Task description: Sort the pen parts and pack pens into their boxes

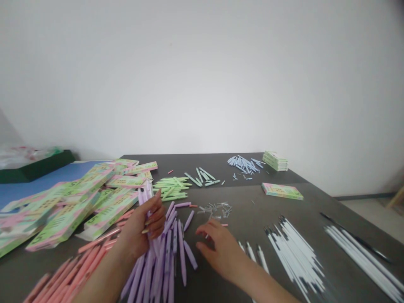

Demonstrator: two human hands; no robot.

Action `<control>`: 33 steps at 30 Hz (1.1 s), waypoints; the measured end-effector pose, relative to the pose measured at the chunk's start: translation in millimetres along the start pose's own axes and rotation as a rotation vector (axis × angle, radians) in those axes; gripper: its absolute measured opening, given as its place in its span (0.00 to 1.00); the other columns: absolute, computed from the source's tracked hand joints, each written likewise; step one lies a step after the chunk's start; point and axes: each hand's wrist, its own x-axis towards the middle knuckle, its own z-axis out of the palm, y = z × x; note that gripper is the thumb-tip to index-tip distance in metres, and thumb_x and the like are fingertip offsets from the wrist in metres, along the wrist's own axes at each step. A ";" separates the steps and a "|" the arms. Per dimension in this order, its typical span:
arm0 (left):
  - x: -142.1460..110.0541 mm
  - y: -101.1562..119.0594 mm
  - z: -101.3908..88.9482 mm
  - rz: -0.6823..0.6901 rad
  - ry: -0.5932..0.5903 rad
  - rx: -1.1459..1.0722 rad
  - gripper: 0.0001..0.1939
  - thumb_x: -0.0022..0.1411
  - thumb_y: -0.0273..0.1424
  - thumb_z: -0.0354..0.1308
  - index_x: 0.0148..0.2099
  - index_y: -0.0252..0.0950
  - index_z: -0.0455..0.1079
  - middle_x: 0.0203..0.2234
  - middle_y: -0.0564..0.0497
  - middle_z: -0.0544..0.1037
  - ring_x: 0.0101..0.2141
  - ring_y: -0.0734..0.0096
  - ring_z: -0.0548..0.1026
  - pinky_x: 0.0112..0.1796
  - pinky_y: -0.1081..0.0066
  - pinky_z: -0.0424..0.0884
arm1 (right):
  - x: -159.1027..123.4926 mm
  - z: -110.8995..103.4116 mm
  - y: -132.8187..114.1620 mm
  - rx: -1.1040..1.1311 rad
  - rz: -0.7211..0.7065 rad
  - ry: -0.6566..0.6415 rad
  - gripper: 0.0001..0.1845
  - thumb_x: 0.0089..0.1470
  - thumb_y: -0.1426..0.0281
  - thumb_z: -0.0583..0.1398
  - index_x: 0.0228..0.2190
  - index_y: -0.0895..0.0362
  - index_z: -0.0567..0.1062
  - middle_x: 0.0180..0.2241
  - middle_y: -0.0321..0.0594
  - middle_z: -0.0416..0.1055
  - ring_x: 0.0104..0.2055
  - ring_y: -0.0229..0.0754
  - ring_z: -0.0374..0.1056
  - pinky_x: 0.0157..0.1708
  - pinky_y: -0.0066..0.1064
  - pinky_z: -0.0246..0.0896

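Observation:
My left hand [147,225] is closed around a bunch of purple pen barrels [145,197], held upright above a loose heap of purple pen barrels [172,252] on the dark table [252,210]. My right hand [217,248] lies low over the table just right of that heap, fingers curled and reaching toward the purple barrels; whether it grips anything I cannot make out. A scatter of small springs and tips [216,209] lies just beyond its fingers.
Pink pen barrels [78,265] lie at the near left, beside a pile of pink-green flat boxes [78,198]. Green barrels [172,188], blue barrels [244,164], white refills [296,252] and more refills [362,256] are spread around. Two box stacks [275,160] [282,191] sit at the right.

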 end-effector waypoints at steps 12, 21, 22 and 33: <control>11.3 1.4 -18.4 0.004 0.056 -0.001 0.20 0.58 0.36 0.54 0.17 0.34 0.55 0.08 0.63 0.52 0.08 0.87 0.48 0.09 0.81 0.51 | -5.5 30.9 -10.6 -0.436 -0.337 -0.275 0.15 0.51 0.76 0.53 0.40 0.54 0.72 0.44 0.44 0.63 0.43 0.44 0.59 0.43 0.35 0.58; 15.5 1.6 -24.6 0.039 0.151 -0.002 0.12 0.57 0.34 0.55 0.26 0.34 0.62 0.09 0.61 0.61 0.09 0.85 0.57 0.10 0.82 0.57 | 6.1 29.0 -21.9 -0.438 -0.327 -0.208 0.14 0.54 0.76 0.52 0.42 0.57 0.71 0.39 0.44 0.66 0.43 0.42 0.60 0.45 0.32 0.56; 15.4 2.5 -25.4 0.048 0.157 -0.001 0.11 0.57 0.35 0.55 0.26 0.34 0.62 0.09 0.62 0.60 0.09 0.85 0.56 0.10 0.82 0.57 | 9.9 29.0 -23.5 -0.448 -0.324 -0.219 0.15 0.54 0.77 0.53 0.42 0.57 0.70 0.39 0.44 0.66 0.43 0.42 0.60 0.44 0.32 0.56; -9.1 23.1 -4.4 0.120 0.122 0.041 0.05 0.52 0.25 0.54 0.27 0.36 0.60 0.11 0.62 0.60 0.10 0.83 0.56 0.10 0.82 0.56 | 31.5 51.3 -25.6 -0.714 -0.482 -0.294 0.10 0.52 0.75 0.55 0.37 0.59 0.71 0.42 0.47 0.66 0.40 0.45 0.63 0.37 0.35 0.61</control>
